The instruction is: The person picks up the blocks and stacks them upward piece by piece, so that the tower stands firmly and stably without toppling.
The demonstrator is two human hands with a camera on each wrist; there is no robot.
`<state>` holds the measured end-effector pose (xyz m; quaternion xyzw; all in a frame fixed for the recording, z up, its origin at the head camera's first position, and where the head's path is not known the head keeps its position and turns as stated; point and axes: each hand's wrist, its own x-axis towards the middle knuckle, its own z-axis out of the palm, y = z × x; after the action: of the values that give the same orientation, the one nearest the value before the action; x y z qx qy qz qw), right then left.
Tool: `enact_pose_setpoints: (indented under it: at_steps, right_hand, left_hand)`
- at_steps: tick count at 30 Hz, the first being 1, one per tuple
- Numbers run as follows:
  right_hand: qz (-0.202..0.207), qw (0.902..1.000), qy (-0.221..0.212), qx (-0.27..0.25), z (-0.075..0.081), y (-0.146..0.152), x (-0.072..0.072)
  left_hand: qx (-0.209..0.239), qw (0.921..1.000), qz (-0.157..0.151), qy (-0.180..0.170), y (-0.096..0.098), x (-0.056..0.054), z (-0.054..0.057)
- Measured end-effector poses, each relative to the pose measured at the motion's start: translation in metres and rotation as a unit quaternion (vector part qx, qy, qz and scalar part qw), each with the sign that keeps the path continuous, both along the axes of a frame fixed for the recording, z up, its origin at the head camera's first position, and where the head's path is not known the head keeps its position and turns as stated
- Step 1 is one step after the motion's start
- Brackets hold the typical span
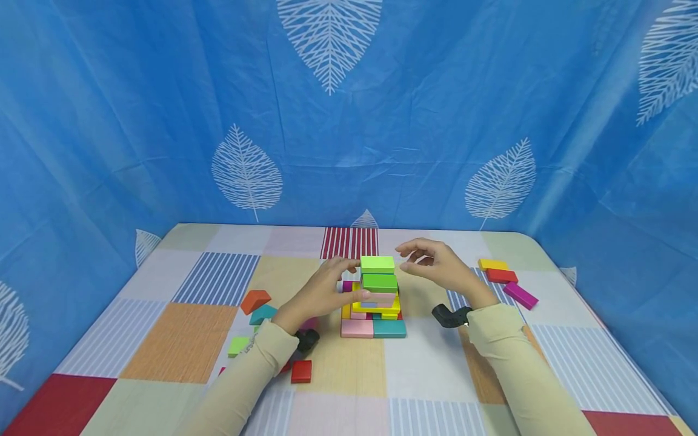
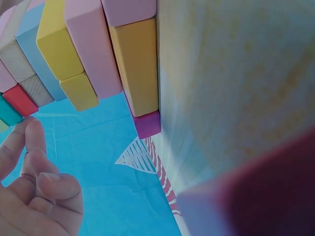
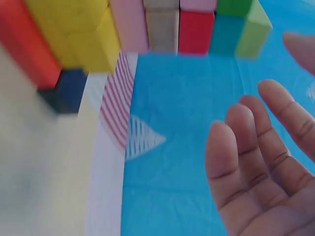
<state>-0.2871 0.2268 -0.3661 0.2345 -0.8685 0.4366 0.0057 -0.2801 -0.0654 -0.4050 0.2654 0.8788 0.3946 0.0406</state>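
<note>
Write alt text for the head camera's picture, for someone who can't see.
A person's left hand and right hand flank a tower of colourful blocks on a patchwork-patterned table. Loose blocks lie to either side, with a blue leaf-print curtain behind.

Left of the block stack (image 1: 384, 297), the left fingers (image 1: 342, 265) and loose blocks (image 1: 238, 346) stand in the way. A gap separates the stack's right side from the right fingers (image 1: 414, 244). Open surface (image 1: 340, 370) lies before the stack; behind it, a blue curtain (image 1: 403, 181) bars passage.
</note>
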Motion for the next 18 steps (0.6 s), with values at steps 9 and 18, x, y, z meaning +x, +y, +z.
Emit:
enact_pose_setpoints:
  at_steps: [9, 18]
  right_hand:
    - [-0.099, 0.9944, 0.015, -0.035, -0.015, 0.069, 0.023]
    - [-0.22, 0.9724, -0.008, -0.076, -0.038, 0.137, 0.041]
  left_hand:
    - [0.0, 1.0, 0.004, 0.001, 0.001, 0.0, -0.001]
    - [-0.003, 1.0, 0.008, 0.001, 0.002, 0.001, -0.002]
